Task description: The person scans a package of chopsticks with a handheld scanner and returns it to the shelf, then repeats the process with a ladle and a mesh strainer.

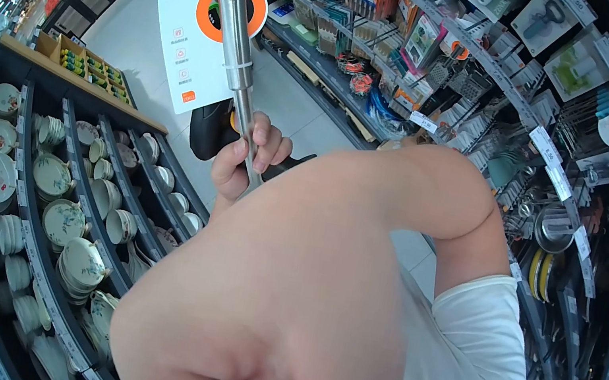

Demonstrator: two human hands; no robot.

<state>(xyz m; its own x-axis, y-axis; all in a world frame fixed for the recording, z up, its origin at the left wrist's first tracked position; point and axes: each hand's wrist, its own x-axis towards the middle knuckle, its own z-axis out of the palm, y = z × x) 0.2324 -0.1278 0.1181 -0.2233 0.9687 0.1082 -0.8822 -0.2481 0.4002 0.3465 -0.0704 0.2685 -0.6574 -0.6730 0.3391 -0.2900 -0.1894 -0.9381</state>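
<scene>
My left hand [254,153] is closed around the thin neck of a kitchen utensil [232,21]. Its steel handle points up and ends in a hanging loop. The utensil's lower end is hidden, so its exact kind cannot be told. A white and orange packaging card [178,32] is behind the handle. Close to my left hand is a black object [207,132] with a bit of orange, partly covered. My right hand [251,318] is raised very near the camera and fills the lower middle. Its fingers run out of view at the bottom edge and are mostly hidden.
At left, slanted shelves [40,226] carry stacked bowls and plates [66,221]. A wooden bin [95,70] of small bottles or jars stands behind them. Racks of packaged kitchen tools [426,41] line the right side, with price tags along their edges. Tiled floor [133,33] runs between.
</scene>
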